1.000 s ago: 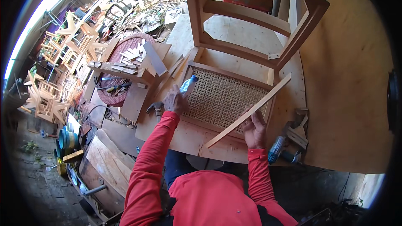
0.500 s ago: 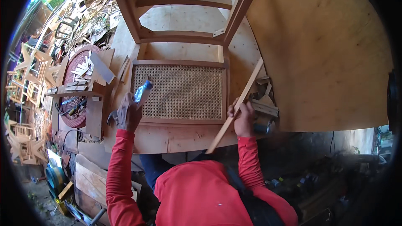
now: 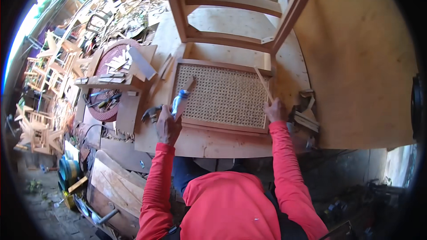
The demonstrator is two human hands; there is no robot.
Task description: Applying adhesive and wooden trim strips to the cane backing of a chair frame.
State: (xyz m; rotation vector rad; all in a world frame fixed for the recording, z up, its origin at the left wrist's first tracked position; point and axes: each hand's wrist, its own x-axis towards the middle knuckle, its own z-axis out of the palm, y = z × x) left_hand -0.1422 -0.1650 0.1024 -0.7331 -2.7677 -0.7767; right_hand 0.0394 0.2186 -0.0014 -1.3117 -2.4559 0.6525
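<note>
My left hand (image 3: 168, 124) grips a clear plastic bottle (image 3: 180, 103) over the left part of the woven cane panel (image 3: 222, 93); a thin wooden piece sticks up behind the bottle. My right hand (image 3: 275, 111), at the panel's right edge, holds a narrow wooden strip (image 3: 261, 80) slanting up and leftward over it. The framed panel lies flat on the plywood worktop (image 3: 204, 146), below the upright wooden chair frame (image 3: 233, 38). A hammer (image 3: 149, 114) rests left of my left hand, its handle partly hidden.
Left, a red woven oval piece (image 3: 102, 111) carries tools, beside boards and small offcuts (image 3: 118, 62). Wooden chair frames (image 3: 42, 133) are piled further left. Scrap pieces (image 3: 307, 120) lie right of the panel, beside a large plywood sheet (image 3: 360, 71). Buckets (image 3: 66, 169) stand lower left.
The strip in my right hand has turned: it leaned up to the right, now it leans up to the left across the panel. The camera view has shifted slightly.
</note>
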